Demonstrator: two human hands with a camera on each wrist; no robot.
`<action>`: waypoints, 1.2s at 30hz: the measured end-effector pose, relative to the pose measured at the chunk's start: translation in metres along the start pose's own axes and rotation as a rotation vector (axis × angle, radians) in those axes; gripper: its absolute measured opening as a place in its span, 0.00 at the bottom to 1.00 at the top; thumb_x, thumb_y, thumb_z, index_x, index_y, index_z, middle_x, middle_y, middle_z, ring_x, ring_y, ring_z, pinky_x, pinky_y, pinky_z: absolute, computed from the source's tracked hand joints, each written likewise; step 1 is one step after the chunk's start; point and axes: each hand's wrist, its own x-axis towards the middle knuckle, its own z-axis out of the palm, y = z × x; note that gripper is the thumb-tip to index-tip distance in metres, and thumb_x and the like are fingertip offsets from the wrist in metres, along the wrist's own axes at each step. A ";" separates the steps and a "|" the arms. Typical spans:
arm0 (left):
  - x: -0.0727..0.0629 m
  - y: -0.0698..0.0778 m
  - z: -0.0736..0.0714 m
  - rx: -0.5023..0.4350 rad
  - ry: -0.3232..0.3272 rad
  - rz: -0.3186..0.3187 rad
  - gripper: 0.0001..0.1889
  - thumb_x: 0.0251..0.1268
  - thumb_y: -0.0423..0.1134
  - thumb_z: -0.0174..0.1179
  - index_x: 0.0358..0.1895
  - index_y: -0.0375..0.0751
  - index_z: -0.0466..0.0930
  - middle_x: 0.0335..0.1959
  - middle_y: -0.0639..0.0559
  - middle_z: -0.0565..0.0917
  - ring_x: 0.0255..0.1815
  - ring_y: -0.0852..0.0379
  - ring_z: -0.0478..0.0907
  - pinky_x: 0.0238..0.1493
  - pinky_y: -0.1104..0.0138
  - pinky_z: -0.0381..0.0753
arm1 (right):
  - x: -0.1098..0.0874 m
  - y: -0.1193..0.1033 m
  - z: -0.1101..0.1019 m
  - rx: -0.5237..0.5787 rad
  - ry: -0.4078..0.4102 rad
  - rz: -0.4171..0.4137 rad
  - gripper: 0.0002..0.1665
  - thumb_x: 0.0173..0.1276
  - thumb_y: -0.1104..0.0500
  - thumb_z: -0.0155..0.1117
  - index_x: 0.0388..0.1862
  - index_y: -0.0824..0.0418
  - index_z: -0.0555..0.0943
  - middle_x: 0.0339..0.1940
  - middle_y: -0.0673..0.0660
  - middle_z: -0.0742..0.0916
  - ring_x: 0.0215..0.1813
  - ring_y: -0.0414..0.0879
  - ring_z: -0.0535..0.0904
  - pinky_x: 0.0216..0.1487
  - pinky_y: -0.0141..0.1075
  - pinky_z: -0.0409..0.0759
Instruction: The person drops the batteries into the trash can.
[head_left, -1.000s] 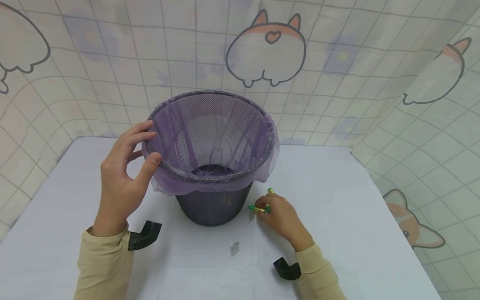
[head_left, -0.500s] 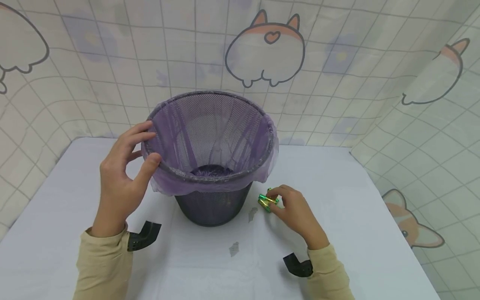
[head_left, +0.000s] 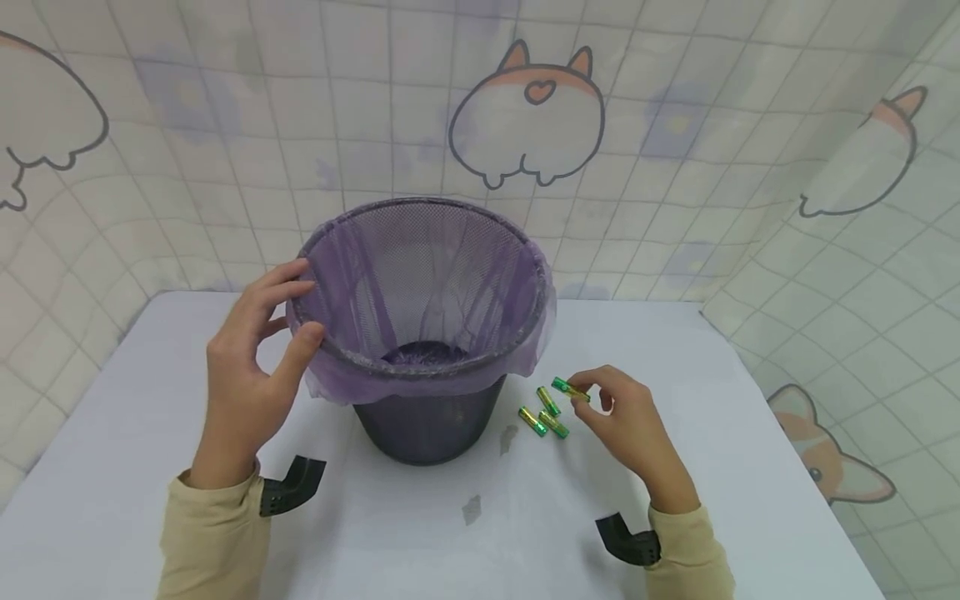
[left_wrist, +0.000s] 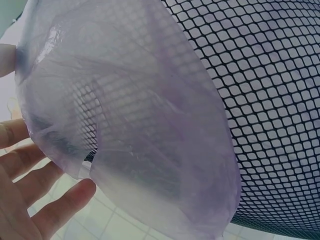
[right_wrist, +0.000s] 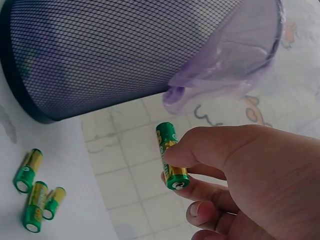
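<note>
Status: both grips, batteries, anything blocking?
Left grip holding lined bin. Right grip pinching one battery, off the table. Three more batteries lying beside the bin. Nothing seen between held battery and bin.

The head camera looks forward and down from above the white tabletop (head_left: 375, 542), far enough back to frame the mesh wastebasket (head_left: 427, 429), left hand (head_left: 251, 375), right hand (head_left: 626, 421) and patterned backdrop (head_left: 675, 217). The left wrist camera faces the purple bin liner (left_wrist: 150, 125) and mesh at close range, fingers at its edge. The right wrist camera looks past its hand (rolled, so the wastebasket appears sideways), sharing four green-and-gold batteries (head_left: 553, 423) with the head view. All three share liner and mesh.
</note>
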 end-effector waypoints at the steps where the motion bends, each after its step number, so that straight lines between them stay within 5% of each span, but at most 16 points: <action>1: -0.001 -0.001 0.000 -0.001 0.001 0.000 0.19 0.65 0.40 0.60 0.56 0.35 0.78 0.64 0.49 0.77 0.66 0.54 0.72 0.54 0.81 0.75 | 0.000 0.000 -0.001 -0.002 0.012 -0.005 0.11 0.60 0.64 0.67 0.42 0.55 0.84 0.34 0.48 0.84 0.31 0.44 0.69 0.29 0.30 0.67; 17: -0.002 -0.002 0.000 0.004 0.002 0.009 0.19 0.65 0.41 0.61 0.56 0.35 0.78 0.64 0.48 0.77 0.66 0.54 0.72 0.54 0.80 0.74 | 0.008 -0.026 -0.034 0.043 0.284 -0.200 0.15 0.57 0.70 0.67 0.43 0.57 0.85 0.33 0.51 0.85 0.30 0.39 0.66 0.27 0.27 0.62; 36: -0.001 0.000 0.001 0.003 0.006 -0.008 0.18 0.64 0.37 0.61 0.56 0.35 0.78 0.64 0.49 0.77 0.66 0.56 0.72 0.54 0.81 0.74 | 0.023 -0.055 -0.053 0.139 0.370 -0.287 0.15 0.57 0.70 0.68 0.43 0.60 0.85 0.34 0.52 0.84 0.30 0.39 0.66 0.28 0.25 0.61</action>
